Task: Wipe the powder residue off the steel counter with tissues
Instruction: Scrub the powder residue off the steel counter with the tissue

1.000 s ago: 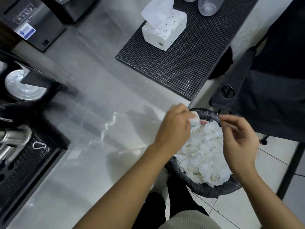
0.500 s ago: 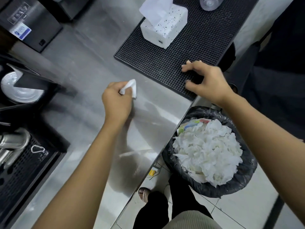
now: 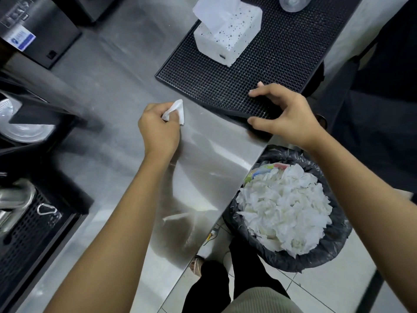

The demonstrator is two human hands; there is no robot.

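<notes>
Tissue (image 3: 174, 110) is sitting balled up in your left hand (image 3: 158, 129), fingers clenching it just above the steel counter (image 3: 117, 91). Your right hand (image 3: 286, 116) is pinching the near corner of the black rubber bar mat (image 3: 259, 62), lifting it slightly, right above the full trash bin (image 3: 334, 247).

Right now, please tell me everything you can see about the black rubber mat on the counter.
The black rubber mat looks like a flat, flexible bar mat covered in a fine grid of small studs, with a raised border. It lies on the steel counter, reaching its right edge. The tissue box and a clear cup stand on it. The right hand pinches its near corner, which is lifted and curled slightly off the steel.
</notes>
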